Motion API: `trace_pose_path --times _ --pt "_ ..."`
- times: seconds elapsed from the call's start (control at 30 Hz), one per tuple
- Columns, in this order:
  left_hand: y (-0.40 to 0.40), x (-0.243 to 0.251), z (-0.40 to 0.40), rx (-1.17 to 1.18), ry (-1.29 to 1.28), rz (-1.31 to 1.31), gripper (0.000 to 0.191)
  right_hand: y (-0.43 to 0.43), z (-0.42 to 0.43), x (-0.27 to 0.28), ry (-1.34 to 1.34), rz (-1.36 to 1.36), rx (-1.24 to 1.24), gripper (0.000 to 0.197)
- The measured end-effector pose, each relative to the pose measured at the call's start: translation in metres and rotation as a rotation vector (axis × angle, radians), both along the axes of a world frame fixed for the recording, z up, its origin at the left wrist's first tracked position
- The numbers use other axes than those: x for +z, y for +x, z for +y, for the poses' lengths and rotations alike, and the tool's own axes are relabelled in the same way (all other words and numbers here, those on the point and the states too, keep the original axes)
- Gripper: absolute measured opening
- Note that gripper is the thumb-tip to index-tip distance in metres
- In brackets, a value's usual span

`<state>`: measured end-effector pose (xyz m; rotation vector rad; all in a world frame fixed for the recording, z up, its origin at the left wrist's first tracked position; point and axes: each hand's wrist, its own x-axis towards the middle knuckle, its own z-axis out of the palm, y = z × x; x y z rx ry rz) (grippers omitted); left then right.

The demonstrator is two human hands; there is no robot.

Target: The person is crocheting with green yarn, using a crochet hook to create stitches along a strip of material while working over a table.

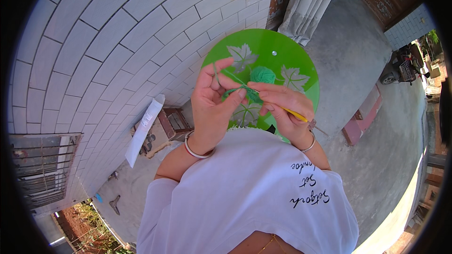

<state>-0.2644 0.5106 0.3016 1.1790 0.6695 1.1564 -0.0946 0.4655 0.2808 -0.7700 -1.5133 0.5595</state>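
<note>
My left hand (215, 95) pinches a small green crocheted piece (252, 94) between thumb and fingers. Green yarn (231, 74) runs over its raised index finger. In my right hand (287, 107) is a crochet hook with a yellow handle (293, 113); its thin metal shaft juts out behind the hand. The hook's working tip meets the crochet work, where fingers partly hide it. Just beyond both hands, a ball of green yarn (262, 74) rests on a round green table (219, 47) decorated with grey leaf shapes.
A pale brick-patterned wall (141, 24) rises along the left. Beyond the table hangs a light curtain (307, 3). A brown wooden stool (173, 121) and a long white package (144, 130) are at the left. On the right are a reddish slab (363, 116) and a parked scooter (402, 67).
</note>
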Motion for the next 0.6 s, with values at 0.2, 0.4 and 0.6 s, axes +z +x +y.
trace_pose_path --times 0.2,0.4,0.6 --pt "-0.001 0.002 -0.004 -0.011 -0.013 -0.004 0.054 0.002 0.0 -0.001 -0.218 0.321 0.131 0.017" --pt "-0.003 0.006 -0.007 -0.081 -0.13 -0.035 0.055 -0.002 0.003 -0.006 -0.343 0.702 0.299 0.019" --pt "-0.005 0.005 -0.011 -0.104 -0.154 -0.078 0.056 -0.003 0.001 -0.011 -0.368 0.719 0.295 0.022"
